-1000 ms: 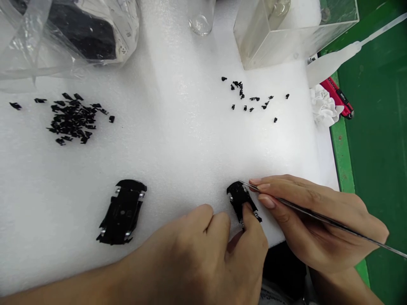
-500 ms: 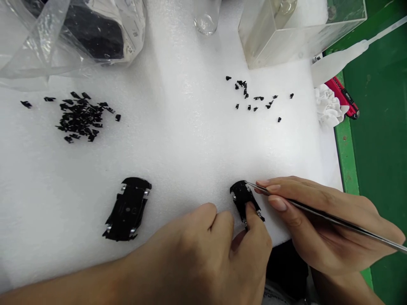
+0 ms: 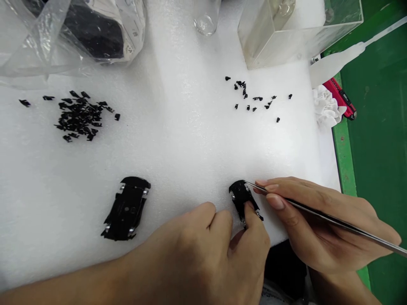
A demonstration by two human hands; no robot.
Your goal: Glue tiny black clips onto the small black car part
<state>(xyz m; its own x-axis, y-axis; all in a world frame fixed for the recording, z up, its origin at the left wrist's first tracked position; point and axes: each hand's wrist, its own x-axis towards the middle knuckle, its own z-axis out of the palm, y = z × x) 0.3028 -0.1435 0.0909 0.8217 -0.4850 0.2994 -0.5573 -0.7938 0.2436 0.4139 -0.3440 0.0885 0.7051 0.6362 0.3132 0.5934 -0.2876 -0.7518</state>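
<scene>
My left hand [image 3: 219,245] is closed, with a fingertip pressed on a small black toy car chassis [image 3: 240,192] that lies on white foam. The other fingers curl out of sight around its lower end. In my right hand [image 3: 330,220] is a pair of metal tweezers [image 3: 305,206], held like a pen. Their tips touch the chassis near its upper right corner; whether they pinch a part there is too small to tell. A second black car chassis [image 3: 126,209] rests to the left, apart from both hands.
A pile of tiny black parts [image 3: 81,115] lies at the left, and several loose parts [image 3: 257,98] at the right. Behind stand a plastic bag [image 3: 133,34], a glass [image 3: 205,23] and a clear box [image 3: 260,48]. A white dropper bottle [image 3: 337,61] and red cutter [image 3: 341,97] lie right.
The whole view has shifted slightly to the left. Both hands, the tweezers and the chassis keep the same positions relative to one another.
</scene>
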